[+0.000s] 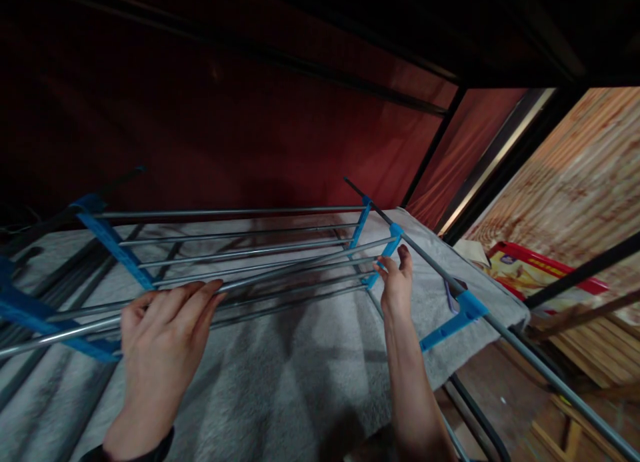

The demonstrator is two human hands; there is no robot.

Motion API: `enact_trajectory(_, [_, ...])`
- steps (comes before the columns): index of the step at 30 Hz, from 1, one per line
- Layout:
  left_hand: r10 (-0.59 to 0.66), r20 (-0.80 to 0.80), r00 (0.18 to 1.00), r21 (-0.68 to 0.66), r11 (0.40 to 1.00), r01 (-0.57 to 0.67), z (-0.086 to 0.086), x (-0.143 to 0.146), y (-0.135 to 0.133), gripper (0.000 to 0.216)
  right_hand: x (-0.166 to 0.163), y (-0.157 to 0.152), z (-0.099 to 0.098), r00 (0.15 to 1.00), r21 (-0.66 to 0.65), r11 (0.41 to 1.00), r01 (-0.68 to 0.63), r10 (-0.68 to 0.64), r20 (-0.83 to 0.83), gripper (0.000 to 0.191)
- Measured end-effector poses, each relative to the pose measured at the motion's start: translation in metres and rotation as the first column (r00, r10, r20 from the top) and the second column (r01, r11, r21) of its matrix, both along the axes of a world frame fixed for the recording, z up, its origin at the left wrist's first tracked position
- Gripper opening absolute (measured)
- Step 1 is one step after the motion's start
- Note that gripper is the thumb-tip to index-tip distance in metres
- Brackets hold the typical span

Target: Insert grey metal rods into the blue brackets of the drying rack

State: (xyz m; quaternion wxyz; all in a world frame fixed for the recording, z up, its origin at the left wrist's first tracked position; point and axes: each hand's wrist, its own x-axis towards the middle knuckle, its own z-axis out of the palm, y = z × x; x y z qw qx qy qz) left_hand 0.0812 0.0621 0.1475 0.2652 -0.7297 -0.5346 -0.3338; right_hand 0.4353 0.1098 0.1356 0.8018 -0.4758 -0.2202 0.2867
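A rack of thin metal tubes and blue plastic brackets stands on a grey blanket. My left hand is closed over a long metal tube on the near side, back of the hand upward. That tube slants from the lower left towards a blue bracket at the right. There my right hand has its fingers bent around the bracket, close to the tube's end. Its grip is partly hidden. Farther back, other tubes span between a left blue bracket and a right one.
A long side pole runs past the right hand, carrying another blue bracket. Loose dark tubes lie at the left on the blanket. A red and yellow box sits at the right, beyond the black frame.
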Motion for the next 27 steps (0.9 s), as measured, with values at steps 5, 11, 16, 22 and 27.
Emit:
enact_trajectory(5, [0.026, -0.009, 1.0, 0.011, 1.0, -0.025, 0.003, 0.002, 0.001, 0.027, 0.003, -0.001, -0.003, 0.995, -0.011, 0.996, -0.083, 0.084, 0.056, 0.069])
enact_trajectory(11, [-0.002, 0.057, 0.998, -0.014, 1.0, 0.003, 0.007, 0.003, 0.002, 0.028, 0.005, 0.0, -0.007, 0.99, -0.018, 0.998, -0.055, 0.057, 0.13, 0.065])
enact_trajectory(16, [-0.017, 0.086, 0.996, -0.011, 1.0, 0.018, 0.013, 0.005, 0.001, 0.023, 0.004, -0.001, -0.009, 0.981, -0.026, 0.999, -0.032, 0.036, 0.189, 0.062])
enact_trajectory(22, [-0.002, 0.052, 0.999, -0.048, 0.999, 0.005, 0.017, 0.006, -0.001, 0.026, 0.009, 0.004, -0.016, 0.979, -0.041, 0.999, -0.014, 0.022, 0.202, 0.067])
enact_trajectory(27, [-0.022, 0.047, 0.999, -0.052, 0.998, 0.024, 0.03, 0.005, 0.003, 0.027, 0.01, 0.004, -0.017, 0.979, -0.038, 0.999, -0.023, 0.03, 0.204, 0.07])
